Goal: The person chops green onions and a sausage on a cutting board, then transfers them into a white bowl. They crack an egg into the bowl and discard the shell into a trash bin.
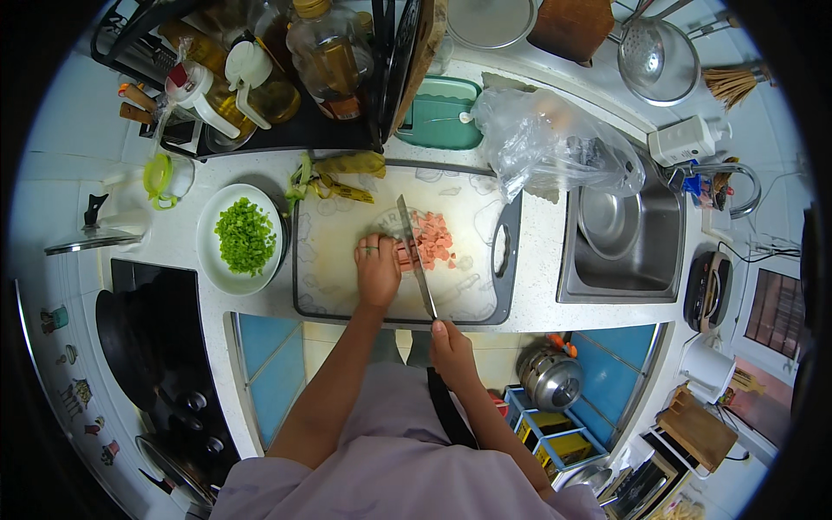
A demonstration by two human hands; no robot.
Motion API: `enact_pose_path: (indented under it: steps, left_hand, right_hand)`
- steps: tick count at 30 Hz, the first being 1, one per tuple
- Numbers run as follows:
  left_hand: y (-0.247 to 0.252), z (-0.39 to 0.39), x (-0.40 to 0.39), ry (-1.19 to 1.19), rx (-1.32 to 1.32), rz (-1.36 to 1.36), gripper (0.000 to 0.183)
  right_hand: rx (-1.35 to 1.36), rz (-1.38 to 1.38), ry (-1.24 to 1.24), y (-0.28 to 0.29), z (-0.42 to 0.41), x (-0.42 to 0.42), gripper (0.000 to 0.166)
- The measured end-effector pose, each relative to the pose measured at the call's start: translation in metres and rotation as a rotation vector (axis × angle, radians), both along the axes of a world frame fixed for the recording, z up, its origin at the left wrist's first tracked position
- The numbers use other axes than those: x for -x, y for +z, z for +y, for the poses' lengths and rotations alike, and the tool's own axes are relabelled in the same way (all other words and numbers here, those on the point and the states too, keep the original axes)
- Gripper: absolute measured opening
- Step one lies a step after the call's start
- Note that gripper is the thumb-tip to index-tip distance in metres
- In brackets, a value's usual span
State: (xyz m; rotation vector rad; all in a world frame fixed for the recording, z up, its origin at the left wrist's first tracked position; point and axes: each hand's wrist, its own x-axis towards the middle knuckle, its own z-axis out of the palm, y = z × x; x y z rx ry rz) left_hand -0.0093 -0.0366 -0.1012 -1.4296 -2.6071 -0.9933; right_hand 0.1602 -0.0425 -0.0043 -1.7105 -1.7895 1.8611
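My right hand (450, 348) grips the handle of a kitchen knife (417, 263), its blade lying across pink sausage at the middle of a white cutting board (331, 273) with a dark rim. Left of the blade, my left hand (379, 263) presses on the uncut sausage, fingers bent close to the knife. Small diced pink pieces (433, 239) lie in a heap to the right of the blade. A white bowl (209, 268) with chopped green vegetable (244, 236) stands left of the board. Yellow wrappers (351, 164) and green scraps (299, 182) lie at the board's upper left.
A clear plastic bag (539, 140) and a green tray (442, 130) lie behind the board. The sink (624, 286) holds a metal basin (608, 221). A black cooktop (179, 338) with a pan (123, 351) is at the left. Oil bottles (270, 94) stand on a black rack.
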Motion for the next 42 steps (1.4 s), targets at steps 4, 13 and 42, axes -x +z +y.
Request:
enact_pose_path:
  steps: [4, 13, 42]
  left_hand:
    - [-0.001, -0.001, 0.001, 0.016, -0.016, 0.019, 0.008]
    - [-0.002, -0.003, 0.000, 0.022, 0.017, -0.010, 0.008]
    - [-0.001, 0.000, -0.001, 0.025, 0.020, -0.003, 0.009]
  right_hand:
    - [-0.026, -0.023, 0.005, 0.010, -0.007, -0.001, 0.041]
    - [-0.023, -0.006, 0.021, 0.010, -0.001, -0.001, 0.042]
    - [-0.054, -0.036, 0.051, 0.003, -0.008, 0.003, 0.043]
